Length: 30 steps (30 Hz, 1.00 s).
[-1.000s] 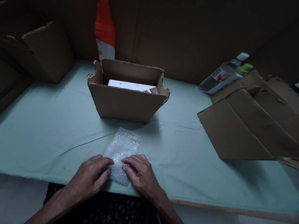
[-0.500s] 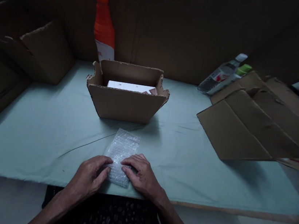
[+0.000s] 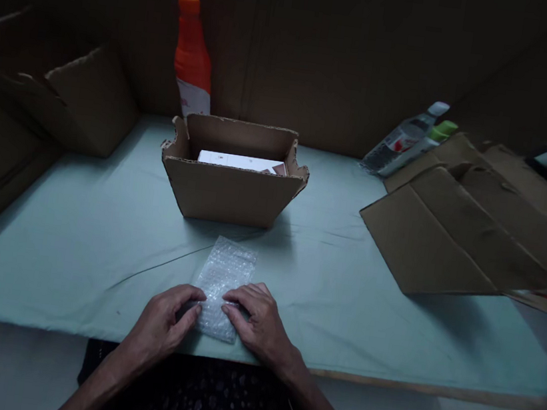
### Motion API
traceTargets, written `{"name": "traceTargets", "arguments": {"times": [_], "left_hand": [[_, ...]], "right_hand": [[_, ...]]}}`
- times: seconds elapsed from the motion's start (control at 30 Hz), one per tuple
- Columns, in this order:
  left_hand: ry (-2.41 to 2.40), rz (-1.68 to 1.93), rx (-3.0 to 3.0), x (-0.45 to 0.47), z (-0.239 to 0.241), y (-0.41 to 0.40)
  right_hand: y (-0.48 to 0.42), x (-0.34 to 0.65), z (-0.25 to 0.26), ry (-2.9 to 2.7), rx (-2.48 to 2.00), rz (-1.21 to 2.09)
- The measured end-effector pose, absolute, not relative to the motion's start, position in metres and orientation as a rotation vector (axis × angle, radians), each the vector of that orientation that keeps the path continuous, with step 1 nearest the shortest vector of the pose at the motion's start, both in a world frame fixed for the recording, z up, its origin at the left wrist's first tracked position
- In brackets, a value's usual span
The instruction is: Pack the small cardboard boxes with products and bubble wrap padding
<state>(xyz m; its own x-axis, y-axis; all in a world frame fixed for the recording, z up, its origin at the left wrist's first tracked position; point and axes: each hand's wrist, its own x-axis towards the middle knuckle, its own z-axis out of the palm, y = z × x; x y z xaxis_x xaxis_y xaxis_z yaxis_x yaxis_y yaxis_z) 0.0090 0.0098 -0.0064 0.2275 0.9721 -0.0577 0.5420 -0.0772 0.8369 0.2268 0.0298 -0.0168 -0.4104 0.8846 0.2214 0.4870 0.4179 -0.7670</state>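
A small clear bubble wrap bag (image 3: 229,268) lies flat near the front edge of the cloth-covered table. My left hand (image 3: 170,319) pinches its left side between thumb and fingers. On the opposite side, my right hand (image 3: 259,317) grips the bag in the same way, fingertips curled over the plastic. Just beyond the bag stands an open cardboard box (image 3: 231,196) with ragged upper edges. Inside it a white box (image 3: 239,161) shows only its upper part; the rest is hidden by the front wall.
An orange bottle (image 3: 192,60) stands behind the box. At the right, a clear bottle (image 3: 403,138) leans beside a green-capped one (image 3: 443,130) and a tilted cardboard box (image 3: 451,235). Another open carton (image 3: 90,100) occupies the left. A thin dark line (image 3: 159,266) crosses the pale green cloth (image 3: 74,226).
The view has shifted slightly, so the background sits a little lower. Both hands keep the same hold on the bubble wrap bag, which has not visibly moved.
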Motion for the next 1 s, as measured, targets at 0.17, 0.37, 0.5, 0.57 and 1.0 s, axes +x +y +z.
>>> {"name": "traceTargets", "arguments": {"times": [0.17,0.37,0.5,0.57,1.0], "left_hand": [[1.432,0.700,1.706,0.010,-0.008,0.010],[1.455,0.692,1.684,0.011,-0.007,0.015],[1.459,0.694,1.666,0.011,-0.007,0.015],[1.473,0.699,1.660,0.012,-0.009,0.014],[1.505,0.793,1.642,0.013,-0.014,0.008]], "right_hand": [[0.032,0.225,-0.020,-2.041,-1.174,0.815],[0.034,0.222,-0.025,-2.018,-1.159,0.778],[0.034,0.222,-0.026,-2.029,-1.158,0.779],[0.034,0.222,-0.027,-2.039,-1.156,0.775],[0.032,0.221,-0.029,-2.077,-1.166,0.714]]}}
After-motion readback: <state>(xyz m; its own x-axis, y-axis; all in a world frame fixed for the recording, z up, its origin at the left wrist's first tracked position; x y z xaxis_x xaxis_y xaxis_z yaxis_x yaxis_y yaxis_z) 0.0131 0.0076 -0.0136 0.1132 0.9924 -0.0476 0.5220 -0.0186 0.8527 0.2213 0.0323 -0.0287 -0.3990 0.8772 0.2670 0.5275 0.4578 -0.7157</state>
